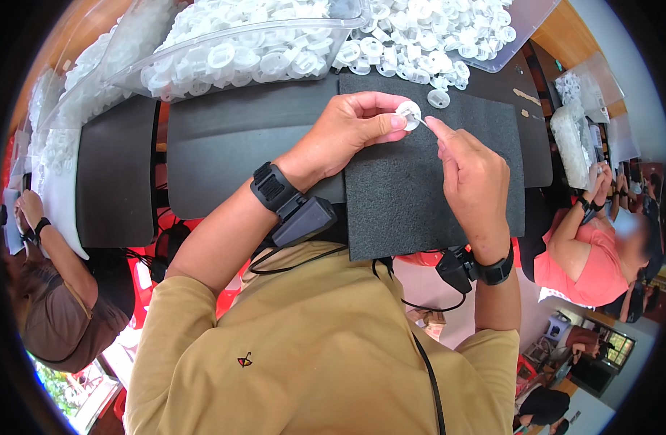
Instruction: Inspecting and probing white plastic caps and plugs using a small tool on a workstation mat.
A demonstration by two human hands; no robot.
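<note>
Above the dark foam mat (391, 196), my left hand (347, 130) pinches a small round white plastic part (408, 109) between thumb and fingers. My right hand (478, 170) is closed, with its index finger stretched toward that part. A slim, light-coloured tool (421, 121) shows at its fingertips and reaches the part's edge; the rest of it is hidden by the hand, so its exact kind is unclear. One loose round translucent part (438, 98) lies at the far edge of the mat.
A clear bin (239, 32) full of white plastic parts stands at the back. To its right, a heap of similar parts (420, 43) spills onto the dark table (253, 145). Co-workers sit at left (65, 297) and right (594, 254). Cables (297, 270) hang from my wrist devices.
</note>
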